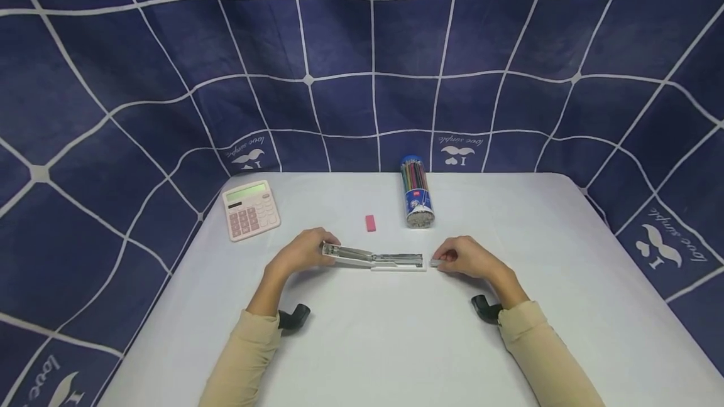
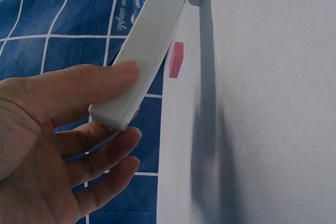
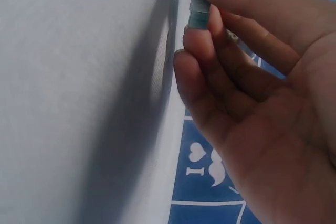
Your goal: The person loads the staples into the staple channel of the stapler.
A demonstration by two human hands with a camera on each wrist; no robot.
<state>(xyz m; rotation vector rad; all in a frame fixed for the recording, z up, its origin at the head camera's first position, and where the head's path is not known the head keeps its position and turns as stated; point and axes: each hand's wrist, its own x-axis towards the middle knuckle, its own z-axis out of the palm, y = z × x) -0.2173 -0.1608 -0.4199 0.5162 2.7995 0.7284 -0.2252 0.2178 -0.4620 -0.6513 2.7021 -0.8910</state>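
A white stapler (image 1: 390,262) lies opened out in the middle of the table, its metal magazine showing. My left hand (image 1: 308,250) grips the stapler's raised left arm; in the left wrist view the thumb (image 2: 123,76) presses on its white side, with the other fingers below. My right hand (image 1: 466,257) pinches a small strip of staples (image 3: 199,11) between thumb and fingertips. In the head view that strip is just right of the stapler's right end, with a small gap between them.
Behind the stapler lies a pink eraser (image 1: 370,223). A clear tube of colored pencils (image 1: 417,193) with a blue cap lies at the back. The pink calculator (image 1: 251,210) is at the back left. A blue gridded cloth (image 1: 351,105) hangs behind the white table (image 1: 384,344).
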